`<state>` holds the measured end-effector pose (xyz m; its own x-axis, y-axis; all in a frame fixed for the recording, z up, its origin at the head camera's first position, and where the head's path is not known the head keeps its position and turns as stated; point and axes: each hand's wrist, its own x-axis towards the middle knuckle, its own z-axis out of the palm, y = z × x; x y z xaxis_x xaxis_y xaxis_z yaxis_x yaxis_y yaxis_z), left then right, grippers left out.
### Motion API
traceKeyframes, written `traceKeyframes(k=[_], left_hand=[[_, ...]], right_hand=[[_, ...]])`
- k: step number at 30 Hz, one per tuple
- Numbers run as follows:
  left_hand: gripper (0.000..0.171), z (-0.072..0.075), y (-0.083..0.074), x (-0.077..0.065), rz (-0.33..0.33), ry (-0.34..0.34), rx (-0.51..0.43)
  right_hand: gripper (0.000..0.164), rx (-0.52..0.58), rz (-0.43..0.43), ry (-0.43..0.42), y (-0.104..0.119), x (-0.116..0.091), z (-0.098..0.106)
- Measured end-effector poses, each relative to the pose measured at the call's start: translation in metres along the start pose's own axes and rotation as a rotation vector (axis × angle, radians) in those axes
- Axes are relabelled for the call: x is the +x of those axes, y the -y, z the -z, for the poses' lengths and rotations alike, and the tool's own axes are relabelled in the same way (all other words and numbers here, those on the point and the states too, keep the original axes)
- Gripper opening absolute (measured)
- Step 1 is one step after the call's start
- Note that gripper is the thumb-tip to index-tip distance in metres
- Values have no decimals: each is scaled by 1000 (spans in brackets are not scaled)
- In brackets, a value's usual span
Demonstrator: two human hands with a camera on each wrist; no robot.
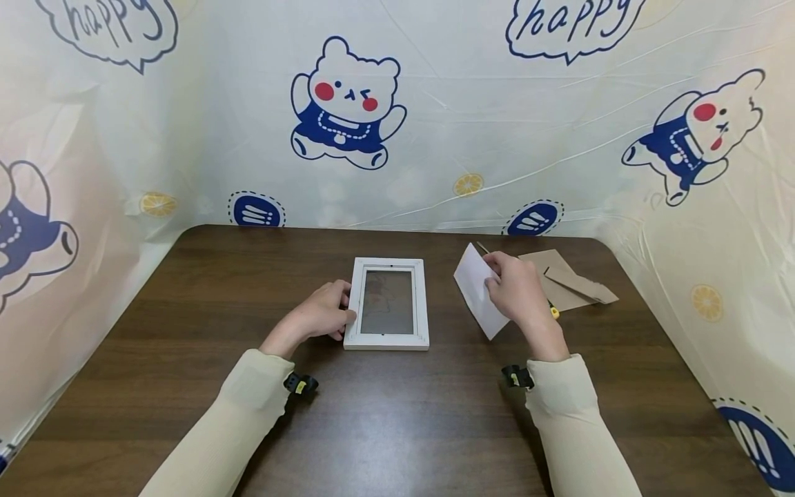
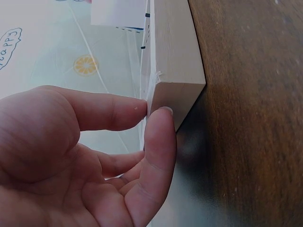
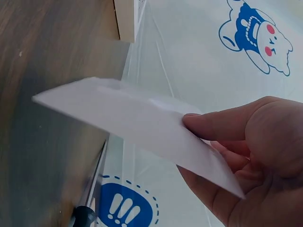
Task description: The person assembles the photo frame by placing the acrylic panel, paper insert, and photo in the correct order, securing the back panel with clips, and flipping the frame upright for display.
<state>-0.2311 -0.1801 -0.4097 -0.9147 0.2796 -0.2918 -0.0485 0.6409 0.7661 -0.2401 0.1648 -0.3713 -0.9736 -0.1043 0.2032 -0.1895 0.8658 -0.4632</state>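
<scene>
A white picture frame (image 1: 386,341) lies flat on the table, a dark, see-through middle inside its border. At its left edge is my left hand (image 1: 324,310); in the left wrist view the thumb (image 2: 113,111) presses the frame's (image 2: 177,45) upper edge while a finger bends against its side. To the right of the frame, my right hand (image 1: 518,286) pinches a white sheet of paper (image 1: 477,290) between thumb and fingers, holding it tilted above the table. The right wrist view shows this sheet (image 3: 128,118) slightly bowed.
Behind the right hand, a brown backing board (image 1: 553,262) with a folded stand (image 1: 580,285) lies on the table (image 1: 404,421). A screwdriver (image 3: 84,215) lies beside it, mostly hidden by the hand in the head view. A patterned cloth (image 1: 435,138) hangs around the table.
</scene>
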Motion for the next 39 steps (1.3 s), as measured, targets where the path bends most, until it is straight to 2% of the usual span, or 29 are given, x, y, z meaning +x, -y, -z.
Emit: traceKeyframes(k=[4, 16, 31, 39], left_hand=[[57, -1, 0, 0, -2, 2, 3], [57, -1, -2, 1, 5, 0, 13], [57, 0, 1, 1, 7, -5, 16], [55, 0, 2, 2, -6, -4, 17]], right_hand=[[35, 2, -4, 7, 0, 0, 1], [21, 93, 3, -89, 1, 0, 0], [19, 342, 12, 17, 30, 3, -6], [26, 458, -44, 88, 42, 5, -15]])
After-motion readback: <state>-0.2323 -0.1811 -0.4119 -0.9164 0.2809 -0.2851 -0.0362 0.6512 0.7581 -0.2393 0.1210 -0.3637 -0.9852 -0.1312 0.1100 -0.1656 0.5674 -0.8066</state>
